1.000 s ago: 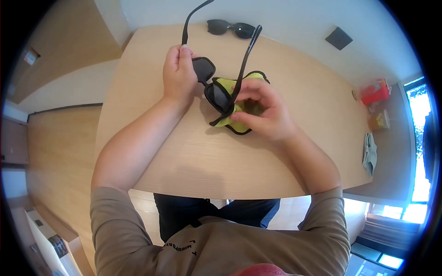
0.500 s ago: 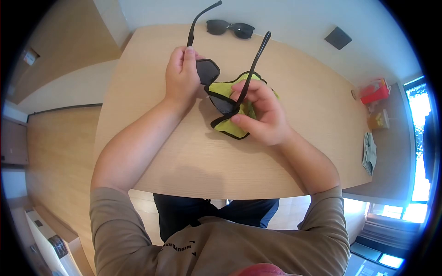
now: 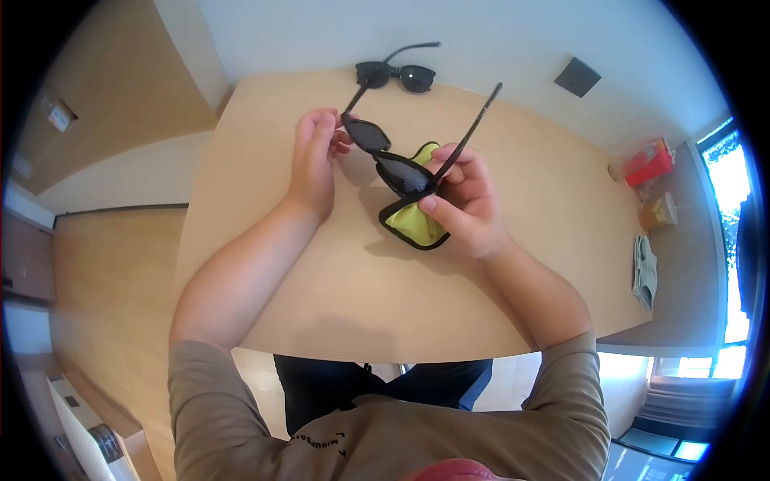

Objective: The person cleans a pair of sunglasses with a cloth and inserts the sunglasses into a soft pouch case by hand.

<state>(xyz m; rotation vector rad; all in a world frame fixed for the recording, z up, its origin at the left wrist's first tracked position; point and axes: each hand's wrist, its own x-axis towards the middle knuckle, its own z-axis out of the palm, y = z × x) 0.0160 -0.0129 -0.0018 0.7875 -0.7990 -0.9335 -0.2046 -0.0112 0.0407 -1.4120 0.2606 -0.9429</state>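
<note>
Black sunglasses point(image 3: 370, 136) are held over the table with both temples unfolded and pointing away from me. My left hand point(image 3: 315, 156) has its fingers at the hinge of the left lens. My right hand point(image 3: 469, 200) pinches the right lens's outer corner together with a yellow-green cloth point(image 3: 419, 225) edged in black. The cloth lies behind and below the right lens, partly hidden by the lens and my fingers. A smudgy, spotted patch shows on the right lens.
A second pair of dark sunglasses point(image 3: 417, 78) lies at the far table edge. On the right are a red packet point(image 3: 649, 163), a yellowish container point(image 3: 660, 211) and a folded grey-green cloth point(image 3: 644, 272). A dark square point(image 3: 577, 76) is on the wall.
The held sunglasses have turned clockwise, their temples now leaning further right. The cloth has slid from over the right lens and appears more bunched. The view has tilted slightly.
</note>
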